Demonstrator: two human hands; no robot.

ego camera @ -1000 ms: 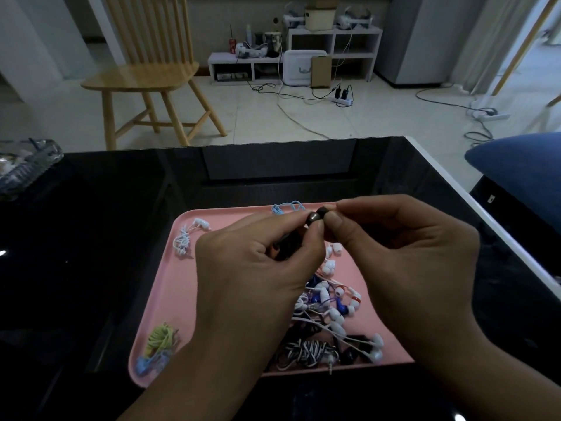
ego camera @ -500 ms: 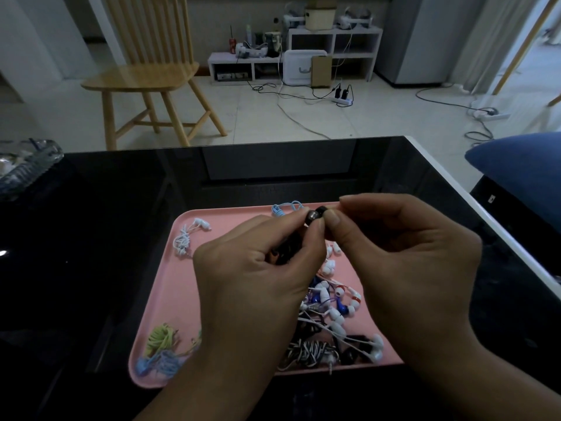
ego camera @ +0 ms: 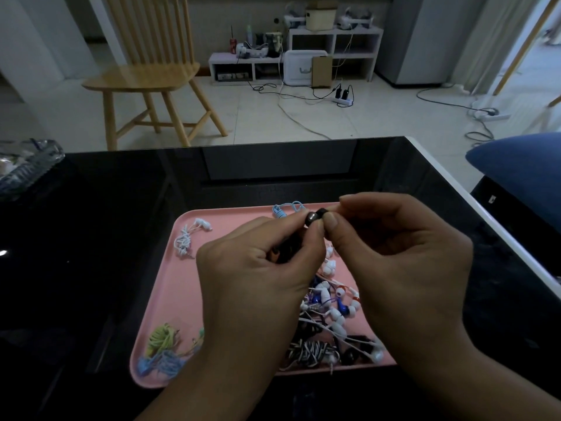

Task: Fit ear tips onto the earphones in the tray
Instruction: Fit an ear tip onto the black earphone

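While my hands meet above the far edge of the pink tray (ego camera: 170, 302), I pinch a dark earbud (ego camera: 310, 218) in my left hand (ego camera: 258, 284) between thumb and forefinger, nozzle pointing right. My right hand (ego camera: 406, 268) pinches a black tip (ego camera: 321, 213) and holds it against that nozzle, thumb pressing from the near side. I hold both up close so I can line up the small opening by sight; whether the tip is seated yet, I cannot tell. Below, the tray sits on the black desk (ego camera: 91, 238), with a tangled pile (ego camera: 331, 317) of white, blue and black earphones under my right wrist. A white pair (ego camera: 189, 238) at far left and a yellow-blue bundle (ego camera: 162, 347) at near left lie apart from it, perhaps sorted out.
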